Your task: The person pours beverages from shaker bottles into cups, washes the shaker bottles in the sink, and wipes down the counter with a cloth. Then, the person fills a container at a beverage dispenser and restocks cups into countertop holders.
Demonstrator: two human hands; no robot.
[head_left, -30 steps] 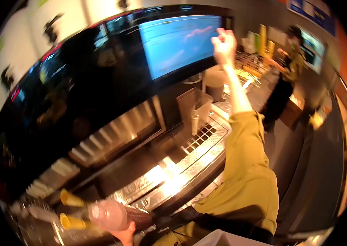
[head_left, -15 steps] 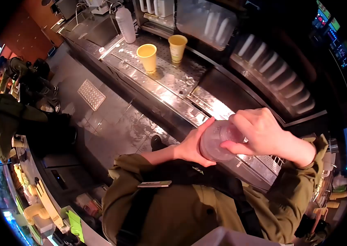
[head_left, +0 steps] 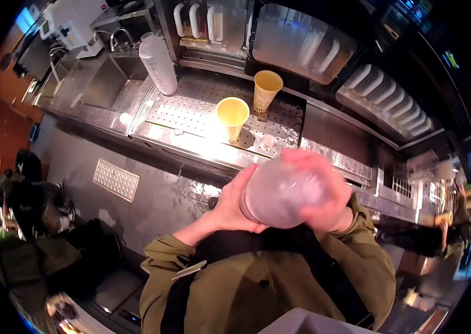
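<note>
Close to my chest, my left hand [head_left: 230,203] is wrapped round the side of a translucent pinkish shaker [head_left: 280,195]. My right hand [head_left: 324,192], blurred by motion, grips the shaker's right side and upper part. Beyond them, two yellow cups stand upright and apart on the perforated metal counter [head_left: 191,106]: a nearer cup [head_left: 232,118] and a farther cup [head_left: 267,90]. A small clear lid-like piece [head_left: 268,141] lies beside the nearer cup. Farther left on the counter is a tall translucent shaker [head_left: 158,64].
A sink [head_left: 114,83] with faucets is at the upper left, beside a white machine [head_left: 74,25]. Containers with white handles [head_left: 385,100] line the counter's back. People [head_left: 46,256] are at the lower left, and another person [head_left: 455,234] is at the right. A floor drain [head_left: 116,179] lies below.
The view has swung back to the counter and cups. My right hand, raised away from the shaker a second ago, now holds it with my left, and the shaker looks tilted more toward the camera.
</note>
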